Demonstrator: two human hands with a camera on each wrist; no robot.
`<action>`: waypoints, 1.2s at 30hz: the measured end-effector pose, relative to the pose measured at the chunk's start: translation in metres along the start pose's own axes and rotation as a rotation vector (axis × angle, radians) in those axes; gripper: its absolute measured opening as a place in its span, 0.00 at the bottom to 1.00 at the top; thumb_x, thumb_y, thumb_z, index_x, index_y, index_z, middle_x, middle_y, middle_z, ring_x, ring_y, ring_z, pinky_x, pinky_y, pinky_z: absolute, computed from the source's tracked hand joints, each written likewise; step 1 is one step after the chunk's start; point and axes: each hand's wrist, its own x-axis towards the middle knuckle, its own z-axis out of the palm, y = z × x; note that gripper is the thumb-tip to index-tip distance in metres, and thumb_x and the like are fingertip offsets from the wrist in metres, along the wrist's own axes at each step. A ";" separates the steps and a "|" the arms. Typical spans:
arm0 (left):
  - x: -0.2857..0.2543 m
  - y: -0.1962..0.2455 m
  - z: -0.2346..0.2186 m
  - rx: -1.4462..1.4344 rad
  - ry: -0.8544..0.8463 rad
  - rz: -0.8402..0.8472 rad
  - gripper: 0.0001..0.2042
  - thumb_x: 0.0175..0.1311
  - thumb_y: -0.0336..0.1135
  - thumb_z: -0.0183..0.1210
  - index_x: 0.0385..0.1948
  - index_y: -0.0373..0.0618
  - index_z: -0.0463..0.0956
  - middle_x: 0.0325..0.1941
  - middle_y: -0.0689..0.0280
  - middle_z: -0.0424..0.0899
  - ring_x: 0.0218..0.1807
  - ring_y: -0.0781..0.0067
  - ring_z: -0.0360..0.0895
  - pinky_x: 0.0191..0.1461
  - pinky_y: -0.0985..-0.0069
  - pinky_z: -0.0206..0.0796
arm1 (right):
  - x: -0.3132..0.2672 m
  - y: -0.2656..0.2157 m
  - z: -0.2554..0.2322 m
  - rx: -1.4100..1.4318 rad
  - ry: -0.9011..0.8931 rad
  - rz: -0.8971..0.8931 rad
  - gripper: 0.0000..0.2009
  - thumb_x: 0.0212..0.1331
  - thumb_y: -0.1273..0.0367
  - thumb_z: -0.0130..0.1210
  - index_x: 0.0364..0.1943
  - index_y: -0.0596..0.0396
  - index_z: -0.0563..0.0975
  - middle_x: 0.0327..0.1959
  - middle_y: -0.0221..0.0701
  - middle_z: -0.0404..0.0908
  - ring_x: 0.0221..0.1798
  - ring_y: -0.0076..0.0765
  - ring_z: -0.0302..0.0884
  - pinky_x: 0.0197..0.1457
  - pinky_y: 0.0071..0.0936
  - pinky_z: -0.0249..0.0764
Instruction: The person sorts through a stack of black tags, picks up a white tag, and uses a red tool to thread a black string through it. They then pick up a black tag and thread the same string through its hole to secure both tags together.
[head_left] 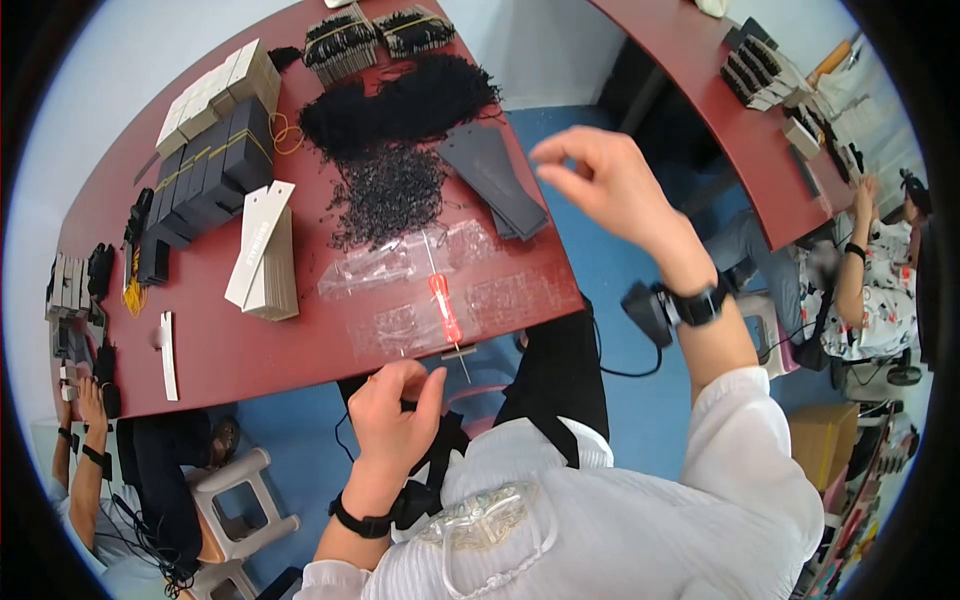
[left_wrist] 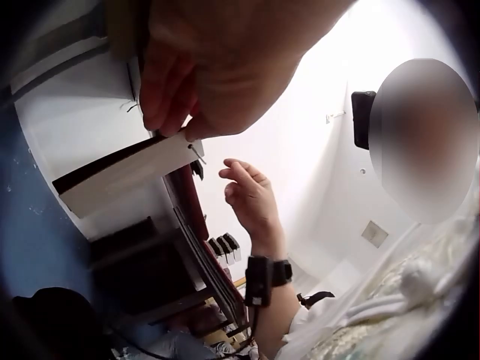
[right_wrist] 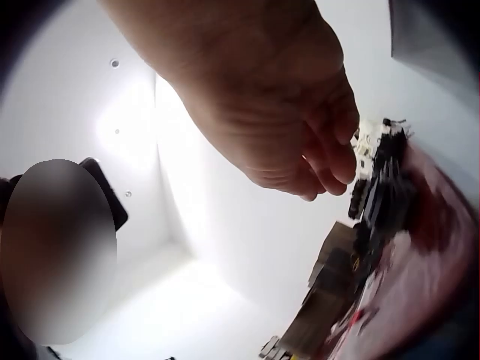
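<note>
My left hand (head_left: 395, 415) is just off the table's front edge. In the left wrist view its thumb and fingers pinch one end of a flat tag (left_wrist: 127, 176), pale on one face and dark along the edge. A short thin cord (left_wrist: 196, 154) sticks out at that end. In the head view the tag is mostly hidden. My right hand (head_left: 610, 185) is raised beyond the table's right edge, thumb and forefinger apart, with nothing visible between them. Nearest it on the table are dark tags (head_left: 495, 180). A red-handled tool (head_left: 445, 308) lies at the front edge.
The red table (head_left: 330, 350) carries loose black cords (head_left: 400, 105), small black pieces (head_left: 390, 195), plastic film (head_left: 400, 265), a white tag stack (head_left: 265, 265) and banded dark stacks (head_left: 210, 170). Other people sit at the left and right. A plastic stool (head_left: 235, 505) stands at lower left.
</note>
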 end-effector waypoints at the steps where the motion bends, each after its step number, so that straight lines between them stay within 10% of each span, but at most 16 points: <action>1: -0.001 0.000 -0.004 -0.002 0.006 0.007 0.08 0.49 0.23 0.65 0.23 0.39 0.72 0.20 0.64 0.78 0.20 0.79 0.75 0.26 0.84 0.68 | 0.015 0.014 0.003 -0.005 0.005 -0.007 0.07 0.53 0.71 0.58 0.35 0.58 0.79 0.26 0.30 0.77 0.20 0.23 0.66 0.26 0.19 0.66; 14: 0.009 -0.001 -0.025 -0.013 0.067 -0.065 0.05 0.51 0.21 0.62 0.29 0.36 0.76 0.26 0.63 0.80 0.25 0.79 0.78 0.31 0.84 0.70 | 0.110 0.096 0.072 -0.104 -0.106 0.161 0.08 0.49 0.66 0.62 0.27 0.57 0.80 0.24 0.33 0.81 0.27 0.35 0.78 0.34 0.30 0.73; 19: 0.030 -0.007 -0.029 -0.125 0.076 -0.099 0.06 0.52 0.21 0.61 0.31 0.37 0.76 0.27 0.62 0.80 0.25 0.76 0.79 0.29 0.82 0.70 | 0.118 0.060 0.030 0.215 -0.064 0.120 0.07 0.53 0.67 0.61 0.26 0.56 0.80 0.24 0.25 0.79 0.23 0.19 0.73 0.27 0.19 0.70; 25: 0.094 0.022 -0.034 -0.117 0.125 0.080 0.15 0.55 0.19 0.57 0.45 0.38 0.73 0.45 0.65 0.75 0.38 0.82 0.75 0.40 0.83 0.67 | 0.105 -0.010 0.000 0.409 -0.195 0.086 0.06 0.57 0.69 0.57 0.29 0.57 0.77 0.22 0.24 0.77 0.23 0.16 0.72 0.26 0.17 0.69; 29: 0.157 0.049 -0.010 -0.466 -0.054 0.036 0.17 0.59 0.22 0.55 0.52 0.37 0.69 0.40 0.66 0.79 0.39 0.83 0.75 0.41 0.83 0.68 | 0.085 -0.045 -0.007 0.465 -0.161 -0.083 0.05 0.58 0.71 0.55 0.30 0.59 0.75 0.21 0.24 0.75 0.23 0.17 0.71 0.28 0.17 0.69; 32: 0.175 0.049 -0.004 -0.717 -0.256 0.112 0.14 0.59 0.23 0.56 0.48 0.36 0.73 0.39 0.66 0.78 0.36 0.85 0.74 0.37 0.86 0.67 | 0.059 -0.061 -0.026 0.503 -0.138 -0.104 0.06 0.57 0.70 0.55 0.30 0.59 0.75 0.20 0.26 0.75 0.23 0.19 0.73 0.26 0.18 0.69; 36: 0.154 0.058 -0.033 -0.237 -0.187 0.167 0.02 0.56 0.25 0.60 0.30 0.39 0.79 0.26 0.69 0.77 0.30 0.83 0.71 0.34 0.84 0.62 | 0.003 -0.055 -0.044 0.542 -0.110 -0.013 0.05 0.56 0.71 0.55 0.29 0.59 0.75 0.18 0.25 0.74 0.22 0.16 0.70 0.24 0.17 0.64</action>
